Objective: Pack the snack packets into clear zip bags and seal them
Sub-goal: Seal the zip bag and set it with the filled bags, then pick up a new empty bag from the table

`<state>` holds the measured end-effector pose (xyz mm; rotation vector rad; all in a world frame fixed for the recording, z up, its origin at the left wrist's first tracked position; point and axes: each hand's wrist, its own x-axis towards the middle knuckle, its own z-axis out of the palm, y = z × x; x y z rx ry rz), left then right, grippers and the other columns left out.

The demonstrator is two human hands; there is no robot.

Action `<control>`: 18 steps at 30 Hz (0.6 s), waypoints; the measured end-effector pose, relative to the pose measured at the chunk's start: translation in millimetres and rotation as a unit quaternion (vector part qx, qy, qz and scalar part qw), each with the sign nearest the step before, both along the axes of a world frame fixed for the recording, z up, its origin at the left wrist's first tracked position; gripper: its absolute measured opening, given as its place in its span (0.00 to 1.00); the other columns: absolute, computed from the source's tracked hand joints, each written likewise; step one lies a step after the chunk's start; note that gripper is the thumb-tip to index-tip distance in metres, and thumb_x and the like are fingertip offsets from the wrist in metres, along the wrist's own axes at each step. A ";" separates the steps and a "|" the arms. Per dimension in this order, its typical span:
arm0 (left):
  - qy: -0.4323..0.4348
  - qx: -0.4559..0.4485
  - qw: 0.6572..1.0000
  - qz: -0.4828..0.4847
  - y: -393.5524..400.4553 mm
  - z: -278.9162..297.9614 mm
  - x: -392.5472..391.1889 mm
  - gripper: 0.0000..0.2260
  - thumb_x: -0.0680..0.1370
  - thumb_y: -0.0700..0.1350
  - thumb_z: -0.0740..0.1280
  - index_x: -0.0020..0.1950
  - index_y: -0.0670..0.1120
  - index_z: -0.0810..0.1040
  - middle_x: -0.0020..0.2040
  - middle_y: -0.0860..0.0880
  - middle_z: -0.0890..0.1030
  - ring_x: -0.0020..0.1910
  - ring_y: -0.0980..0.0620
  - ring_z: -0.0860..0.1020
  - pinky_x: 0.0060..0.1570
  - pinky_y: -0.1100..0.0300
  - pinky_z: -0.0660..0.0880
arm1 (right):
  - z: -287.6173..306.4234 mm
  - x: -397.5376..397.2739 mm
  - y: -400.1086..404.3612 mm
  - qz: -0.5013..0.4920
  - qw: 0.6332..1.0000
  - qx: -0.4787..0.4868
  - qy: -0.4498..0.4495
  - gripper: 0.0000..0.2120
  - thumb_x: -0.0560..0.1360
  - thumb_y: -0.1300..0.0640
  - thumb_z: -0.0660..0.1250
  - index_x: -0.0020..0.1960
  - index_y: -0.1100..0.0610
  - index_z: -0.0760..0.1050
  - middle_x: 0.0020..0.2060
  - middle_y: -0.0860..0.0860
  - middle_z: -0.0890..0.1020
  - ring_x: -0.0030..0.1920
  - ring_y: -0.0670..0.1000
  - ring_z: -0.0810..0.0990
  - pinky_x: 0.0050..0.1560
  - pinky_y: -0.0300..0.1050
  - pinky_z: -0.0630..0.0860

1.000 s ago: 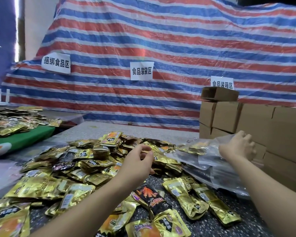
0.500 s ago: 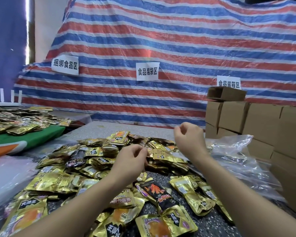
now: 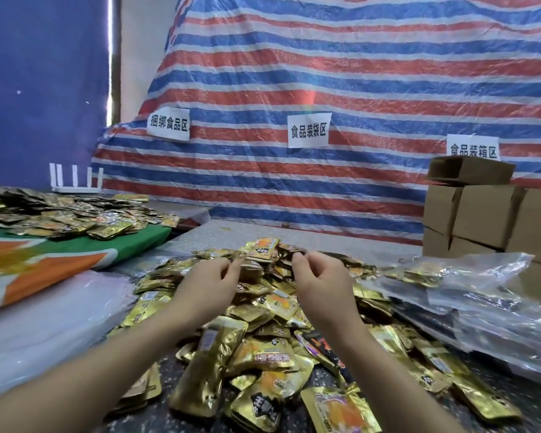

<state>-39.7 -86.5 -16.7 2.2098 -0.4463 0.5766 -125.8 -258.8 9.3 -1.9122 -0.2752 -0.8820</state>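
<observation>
While our two forearms reach forward from the bottom edge, we see a pile of gold snack packets (image 3: 263,345) spread over the speckled table (image 3: 319,235) right under them. Our left hand (image 3: 206,284) hovers over the middle of the pile with its fingers curled and thumb meeting the fingertips; we cannot tell whether anything is pinched there. Our right hand (image 3: 322,284) is just beside it, fingers curled in the same way, and again we cannot make out anything between them. To the right of the pile lies a heap of clear zip bags (image 3: 481,298), some with gold packets showing through the plastic. On the left a white plastic sheet (image 3: 44,320) lies near us, and beyond it a green and orange cloth (image 3: 75,254) carries a second spread of packets (image 3: 69,214). Farther right stand stacked cardboard boxes (image 3: 481,214). Behind everything hangs a red, white and blue striped tarp (image 3: 325,73) bearing three paper signs (image 3: 308,131).
</observation>
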 end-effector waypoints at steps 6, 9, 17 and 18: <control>-0.003 0.139 0.974 0.179 62.0 8.0 65.5 0.12 0.82 0.50 0.60 0.53 0.43 0.76 0.53 0.44 0.79 0.49 0.46 0.78 0.43 0.53 0.74 | 3.7 8.0 8.5 0.028 0.999 0.021 0.016 0.24 0.84 0.55 0.58 0.28 0.54 0.61 0.21 0.42 0.63 0.24 0.44 0.60 0.27 0.39 0.58; 0.050 0.238 0.935 0.258 91.6 2.6 87.4 0.14 0.81 0.53 0.59 0.55 0.42 0.73 0.53 0.43 0.76 0.51 0.44 0.75 0.48 0.52 0.74 | 3.3 12.3 10.4 0.031 0.999 0.021 0.021 0.25 0.84 0.54 0.57 0.28 0.53 0.60 0.20 0.42 0.62 0.24 0.45 0.60 0.27 0.37 0.61; 0.244 0.191 0.890 0.334 145.8 -36.4 113.5 0.34 0.81 0.58 0.60 0.76 0.35 0.59 0.76 0.36 0.59 0.70 0.37 0.67 0.66 0.47 0.70 | -2.4 14.1 7.2 0.033 0.998 0.025 0.057 0.24 0.84 0.53 0.57 0.30 0.57 0.63 0.24 0.49 0.64 0.26 0.48 0.61 0.34 0.52 0.67; 0.259 0.171 0.890 0.334 147.5 -38.9 113.1 0.35 0.81 0.59 0.59 0.77 0.35 0.55 0.77 0.35 0.59 0.72 0.37 0.66 0.68 0.48 0.68 | -3.4 14.5 6.2 0.033 0.997 0.026 0.063 0.24 0.84 0.53 0.57 0.30 0.59 0.64 0.25 0.52 0.65 0.27 0.49 0.61 0.35 0.54 0.68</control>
